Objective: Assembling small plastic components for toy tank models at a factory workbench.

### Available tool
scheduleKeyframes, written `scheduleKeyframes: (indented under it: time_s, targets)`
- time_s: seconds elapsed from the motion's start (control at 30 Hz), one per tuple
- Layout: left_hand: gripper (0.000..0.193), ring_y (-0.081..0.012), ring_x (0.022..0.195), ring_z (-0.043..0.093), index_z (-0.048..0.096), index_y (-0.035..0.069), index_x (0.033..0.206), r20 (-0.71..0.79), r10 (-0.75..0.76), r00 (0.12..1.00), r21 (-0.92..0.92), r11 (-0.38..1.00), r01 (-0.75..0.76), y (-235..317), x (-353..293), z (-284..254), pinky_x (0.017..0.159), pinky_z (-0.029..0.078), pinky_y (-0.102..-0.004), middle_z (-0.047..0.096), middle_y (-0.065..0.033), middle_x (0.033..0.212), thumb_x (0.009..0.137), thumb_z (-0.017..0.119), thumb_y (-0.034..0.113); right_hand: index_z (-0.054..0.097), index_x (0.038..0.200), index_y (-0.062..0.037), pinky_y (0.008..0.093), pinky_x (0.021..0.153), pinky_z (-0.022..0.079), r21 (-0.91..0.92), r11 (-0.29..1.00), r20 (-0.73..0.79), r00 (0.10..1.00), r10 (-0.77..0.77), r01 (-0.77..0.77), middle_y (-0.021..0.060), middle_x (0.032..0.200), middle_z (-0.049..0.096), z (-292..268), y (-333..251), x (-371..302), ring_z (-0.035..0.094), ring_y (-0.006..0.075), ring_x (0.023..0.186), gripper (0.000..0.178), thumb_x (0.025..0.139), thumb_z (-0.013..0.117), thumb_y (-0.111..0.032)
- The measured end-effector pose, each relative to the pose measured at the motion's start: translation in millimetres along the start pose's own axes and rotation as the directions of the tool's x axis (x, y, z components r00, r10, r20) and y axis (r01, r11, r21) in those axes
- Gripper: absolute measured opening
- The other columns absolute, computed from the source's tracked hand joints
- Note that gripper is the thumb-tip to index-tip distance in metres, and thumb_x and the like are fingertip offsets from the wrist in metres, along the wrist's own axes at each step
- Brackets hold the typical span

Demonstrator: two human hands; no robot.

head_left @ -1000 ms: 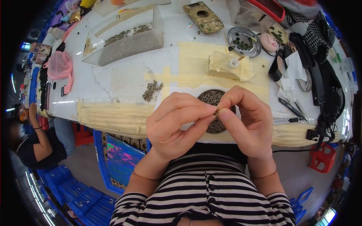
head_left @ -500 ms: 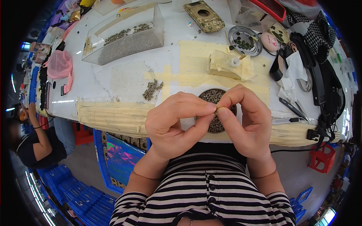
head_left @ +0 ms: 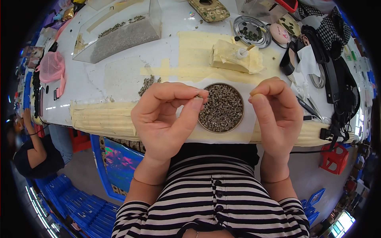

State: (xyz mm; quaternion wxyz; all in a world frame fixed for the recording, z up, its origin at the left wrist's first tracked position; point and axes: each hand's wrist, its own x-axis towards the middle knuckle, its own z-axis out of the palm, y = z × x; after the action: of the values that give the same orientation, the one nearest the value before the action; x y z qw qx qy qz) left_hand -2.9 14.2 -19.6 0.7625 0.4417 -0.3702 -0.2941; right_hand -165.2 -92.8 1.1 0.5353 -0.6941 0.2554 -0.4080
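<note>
A round metal tin full of small grey metal pieces sits on white paper near the table's front edge. At its left side, my left hand pinches a tiny dark metal piece between thumb and forefinger. My right hand is held up to the right of the tin, thumb and forefinger pressed together. Whatever may be between those fingertips is too small to make out. Beyond my left hand lies a loose pile of similar metal pieces, partly hidden by it.
Behind the tin stands a tape-covered block with a small white cup. A clear box of metal pieces is at the back left, a camouflage-patterned case at the back. Farther right are a metal dish, black straps and tweezers.
My hands have parted from a fingertip-to-fingertip pinch, left hand moving left and right hand moving right. The tin between them is now uncovered. The whole view has shifted slightly.
</note>
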Motion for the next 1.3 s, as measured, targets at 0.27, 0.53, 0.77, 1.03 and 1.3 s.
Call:
scheduleKeyframes:
  time_s: [0.27,0.53,0.77,1.03,1.3]
  targets:
    - [0.013,-0.0178,0.077,0.058,0.056,0.000,0.101,0.011,-0.006,1.000,0.108,0.994,0.004,8,-7,-15,0.068,0.048,-0.0298,0.065,-0.0156,0.091,0.088,0.055,-0.003,0.067,0.082,-0.0023,0.0297,0.065,0.044,-0.397,0.905,0.111,0.987,-0.118,0.153,0.0063,0.078,0.064,-9,-2,-11,0.057,0.0213,0.073,0.014,0.072,0.074,0.005]
    - [0.013,-0.0183,0.077,0.054,0.053,0.002,0.103,0.019,-0.010,1.000,0.054,0.999,0.009,11,-7,-28,0.066,0.046,-0.0295,0.063,-0.0154,0.092,0.090,0.055,0.001,0.069,0.083,-0.0058,0.0334,0.065,0.043,-0.564,0.749,0.303,0.931,-0.205,0.348,0.0050,0.076,0.060,2,-5,-10,0.053,0.0240,0.073,0.022,0.064,0.079,0.001]
    - [0.013,-0.0181,0.075,0.054,0.053,0.002,0.100,0.039,-0.017,0.999,0.022,1.000,0.016,10,-8,-30,0.064,0.046,-0.0288,0.063,-0.0153,0.091,0.088,0.057,0.002,0.070,0.085,-0.0074,0.0341,0.064,0.042,-0.599,0.698,0.335,0.915,-0.227,0.392,0.0037,0.078,0.059,7,-3,-11,0.052,0.0240,0.074,0.026,0.062,0.080,0.000]
    - [0.014,-0.0220,0.083,0.066,0.069,-0.003,0.091,0.414,-0.335,0.846,0.074,0.939,0.335,32,-30,-24,0.070,0.052,-0.0291,0.069,-0.0159,0.088,0.078,0.072,-0.008,0.076,0.089,-0.0123,0.0265,0.060,0.041,-0.373,0.795,0.366,0.863,-0.347,0.478,-0.0021,0.083,0.065,10,-29,-33,0.055,0.0127,0.073,0.027,0.063,0.079,-0.010]
    - [0.013,-0.0200,0.081,0.064,0.069,-0.003,0.086,0.396,-0.650,0.648,-0.287,0.583,0.760,34,-38,-16,0.073,0.051,-0.0297,0.068,-0.0134,0.087,0.078,0.078,-0.002,0.075,0.088,-0.0105,0.0255,0.053,0.038,-0.282,0.817,0.334,0.850,-0.408,0.503,-0.0014,0.084,0.067,18,-25,-35,0.054,0.0114,0.067,0.024,0.065,0.078,-0.012]
